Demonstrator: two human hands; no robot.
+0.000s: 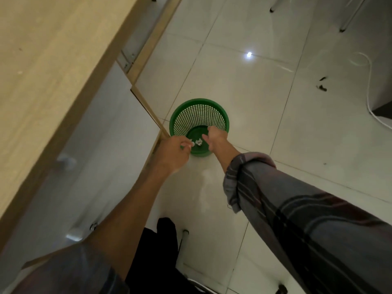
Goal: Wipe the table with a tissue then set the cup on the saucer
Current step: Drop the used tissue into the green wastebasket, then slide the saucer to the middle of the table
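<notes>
I am looking down at a green mesh wastebasket (199,111) on the tiled floor. Both my hands hang over its near rim. My left hand (172,154) is pinched shut on a small white scrap of tissue (191,143) at its fingertips. Another crumpled white tissue piece (199,142) shows just beside it, inside the basket, between my two hands. My right hand (215,139) points down into the basket with its thumb apart and nothing visibly held. The wooden table top (42,60) runs along the left. Neither cup nor saucer is in view.
White cabinet fronts with knobs (65,161) sit under the table edge, right beside the basket. A white cable (370,85) trails across the floor at the right, and chair legs (342,28) stand at the top. My dark trouser leg (161,251) is at the bottom.
</notes>
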